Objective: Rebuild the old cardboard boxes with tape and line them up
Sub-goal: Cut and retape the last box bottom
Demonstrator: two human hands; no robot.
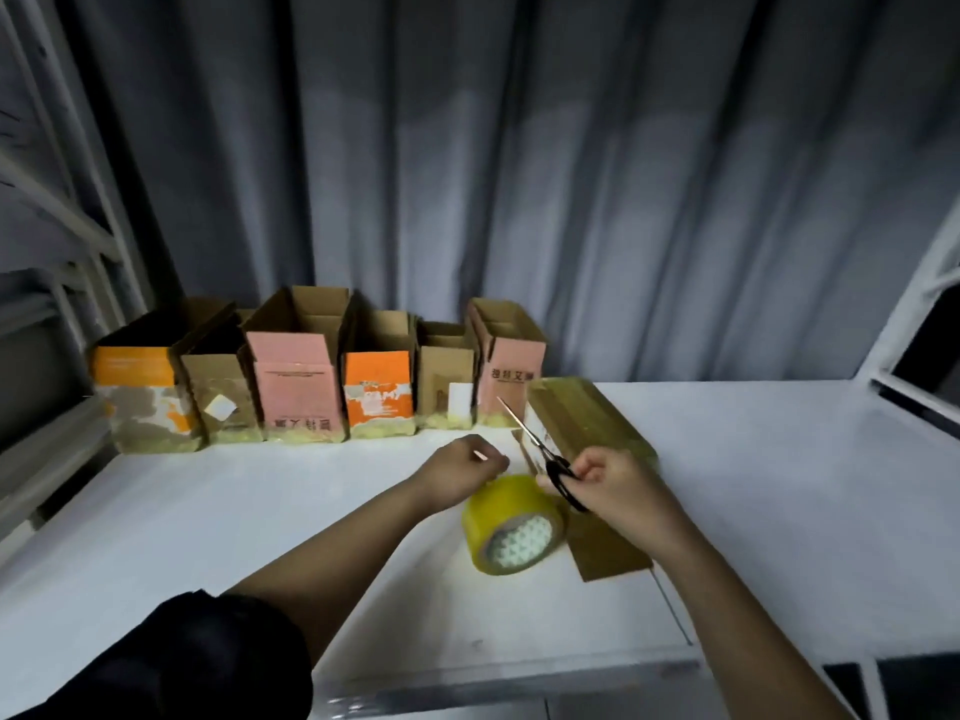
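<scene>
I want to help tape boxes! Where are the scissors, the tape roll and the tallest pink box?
scissors (562,480): head view, on the black handles held in the right hand.
tape roll (506,504): head view, on its yellow outer band.
tallest pink box (296,392): head view, on its pink front face.

Six open boxes (317,376) are standing side by side in a row along the back left of the table (208,511), before a curtain (519,174). A seventh box (587,418) is lying on its side just right of the row's right end, nearer the front. A tape roll (511,524) is resting before it, between the left hand (462,472) and the right hand (610,483). Scissors (540,449) are sitting in the right hand, tips pointing back-left over the lying box.
</scene>
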